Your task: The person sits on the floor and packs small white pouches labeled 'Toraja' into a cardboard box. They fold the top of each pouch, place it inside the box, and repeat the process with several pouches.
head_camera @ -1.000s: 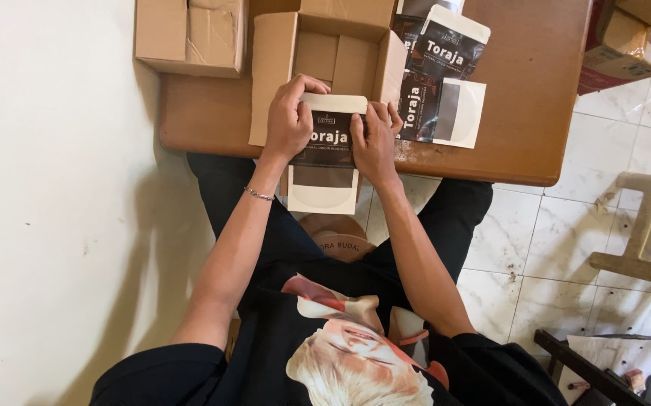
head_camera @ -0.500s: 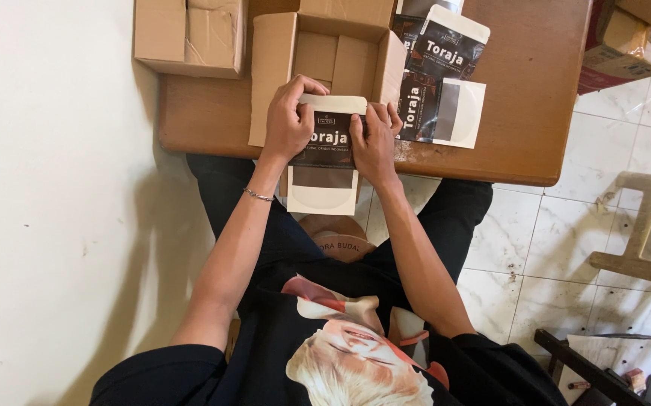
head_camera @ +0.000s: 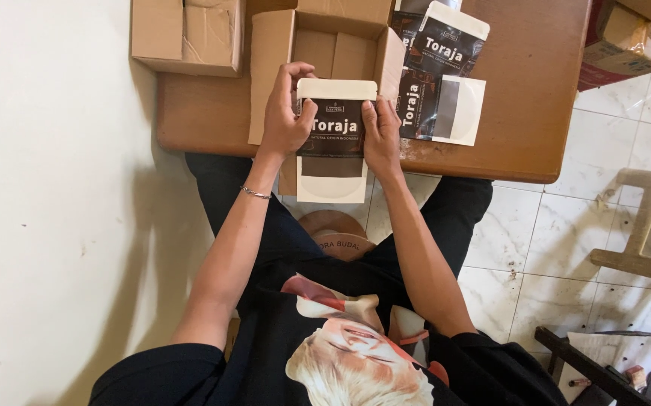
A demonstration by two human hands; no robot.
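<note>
The person holds a flat pouch (head_camera: 334, 139), dark in the middle and cream at both ends, just over the near edge of the brown wooden surface (head_camera: 536, 113). The left hand (head_camera: 284, 120) grips its left side, with the thumb on the front and the fingers curled round the top corner. The right hand (head_camera: 382, 135) presses flat along its right side, fingers pointing up. Both hands are closed on the pouch, so it is held upright between them, facing the person. It looks like the step in hand is getting the pouch straight and ready, right in front of the open cardboard box (head_camera: 336, 45). The next move would call for a gentle lift and a steady grip, so the thin pouch does not bend. Both arms reach forward from the body, elbows bent a little, wrists close together. A thin bracelet (head_camera: 254, 193) sits on the left wrist. Two more pouches of the same kind (head_camera: 438, 75) lie on the surface just to the right. A second, closed box (head_camera: 186, 34) sits at the far left.
</note>
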